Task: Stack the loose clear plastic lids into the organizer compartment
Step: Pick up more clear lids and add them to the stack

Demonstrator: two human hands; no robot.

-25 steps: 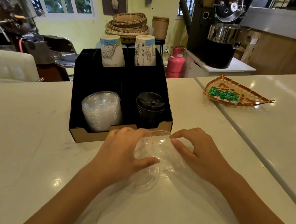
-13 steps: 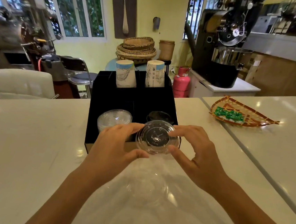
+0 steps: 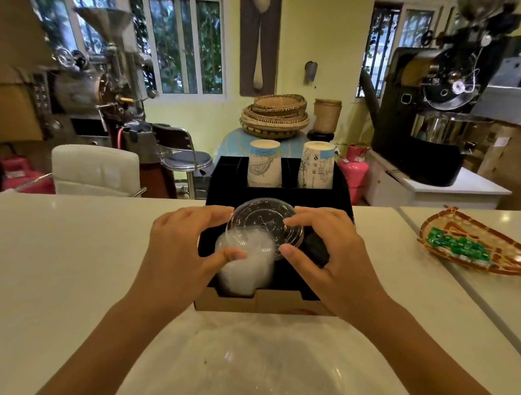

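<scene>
Both hands hold one clear plastic lid (image 3: 265, 221) by its rim, tilted, above the black organizer (image 3: 261, 302) on the white counter. My left hand (image 3: 184, 250) pinches the lid's left edge and my right hand (image 3: 323, 254) its right edge. Right under the lid, the front left compartment holds a stack of clear lids (image 3: 244, 272). A stack of black lids (image 3: 314, 248) in the front right compartment is mostly hidden behind my right hand. A crumpled clear plastic bag (image 3: 255, 372) lies on the counter in front of the organizer.
Two stacks of paper cups (image 3: 263, 167) stand in the organizer's rear compartments. A woven tray with green packets (image 3: 470, 249) lies on the counter at the right. Beyond the counter are a white chair (image 3: 96, 167), a stool and coffee roasting machines.
The lid was lifted off the counter and carried forward, from in front of the organizer to above its front left compartment. The camera has tilted up.
</scene>
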